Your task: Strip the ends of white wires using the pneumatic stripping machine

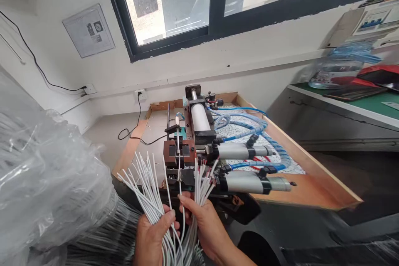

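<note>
left hand [153, 232] closed round fanned, thin white plastic-coated wires [146, 194]; right hand [208, 221], wrist angled inward, clasps a second white wire bundle [200, 189], thumb and forefinger pinching one strand.

left hand [152, 235] — curled, thumb [166, 220] uppermost | right hand [207, 222] — pinching, thumb forward

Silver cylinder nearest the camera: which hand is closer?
Right. In view, the right hand is below and left of the silver cylinder; the left hand is farther left.

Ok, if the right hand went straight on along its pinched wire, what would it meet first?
Probably the dark front block, just ahead of the right hand, though depth is unclear here.
</note>
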The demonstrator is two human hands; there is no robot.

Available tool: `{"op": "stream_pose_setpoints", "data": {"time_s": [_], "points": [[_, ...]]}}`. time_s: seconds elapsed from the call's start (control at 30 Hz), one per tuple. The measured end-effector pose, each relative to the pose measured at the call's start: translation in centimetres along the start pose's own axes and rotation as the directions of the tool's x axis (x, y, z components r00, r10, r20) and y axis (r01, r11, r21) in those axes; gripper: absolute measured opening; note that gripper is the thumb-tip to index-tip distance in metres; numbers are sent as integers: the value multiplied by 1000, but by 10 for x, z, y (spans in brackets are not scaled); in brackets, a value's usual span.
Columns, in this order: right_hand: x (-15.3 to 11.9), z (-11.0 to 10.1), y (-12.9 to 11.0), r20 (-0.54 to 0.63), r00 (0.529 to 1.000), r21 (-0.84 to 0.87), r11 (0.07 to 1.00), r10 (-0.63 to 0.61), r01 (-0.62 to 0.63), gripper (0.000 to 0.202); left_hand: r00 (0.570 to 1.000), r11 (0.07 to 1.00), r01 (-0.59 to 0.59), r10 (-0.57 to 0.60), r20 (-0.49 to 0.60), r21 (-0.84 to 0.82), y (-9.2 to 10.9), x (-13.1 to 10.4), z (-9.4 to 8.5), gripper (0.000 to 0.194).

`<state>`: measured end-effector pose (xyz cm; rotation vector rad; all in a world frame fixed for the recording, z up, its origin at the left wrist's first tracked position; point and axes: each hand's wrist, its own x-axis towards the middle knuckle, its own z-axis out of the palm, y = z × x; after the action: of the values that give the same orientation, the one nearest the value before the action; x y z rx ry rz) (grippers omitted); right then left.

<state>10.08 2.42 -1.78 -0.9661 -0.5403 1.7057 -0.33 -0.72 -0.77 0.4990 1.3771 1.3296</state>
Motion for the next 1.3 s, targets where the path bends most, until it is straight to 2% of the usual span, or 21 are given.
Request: {"op": "stream_pose_setpoints", "data": {"time_s": [0.13,0.2,0.27,0.4,0.47,0.77,1.0,1.13,1.3], "points": [[-2,2,-1,207,972,7,993,110,-114,26,995,999,-47,44,90,24,-2,1,-2,18],[-3,2,2,253,962,3,994,106,-110,25,984,996,-89,83,159,29,-2,2,-3,17],[-6,1,7,199,979,33,998,41,-48,24,979,994,-102,96,179,28,-2,2,-3,17],[-8,-4,12,4,998,38,997,-69,69,21,992,996,-80,76,102,42,-1,1,-3,18],[-7,-7,12,-33,996,5,997,-83,83,21,995,997,-66,64,79,28,-1,1,-2,19],[3,-5,6,-21,998,-17,998,-53,53,20,998,999,-37,36,49,21,-1,2,-1,23],[1,-7,6,-7,996,-75,993,-89,89,24,1000,1000,-15,15,8,20,-1,2,-2,26],[-4,-14,9,5,994,-101,989,-110,110,25,999,999,-31,30,23,25,-1,2,-3,27],[-7,-14,10,-8,993,-55,992,-118,118,24,1000,1000,-7,7,17,27,-1,2,-4,27]]}}
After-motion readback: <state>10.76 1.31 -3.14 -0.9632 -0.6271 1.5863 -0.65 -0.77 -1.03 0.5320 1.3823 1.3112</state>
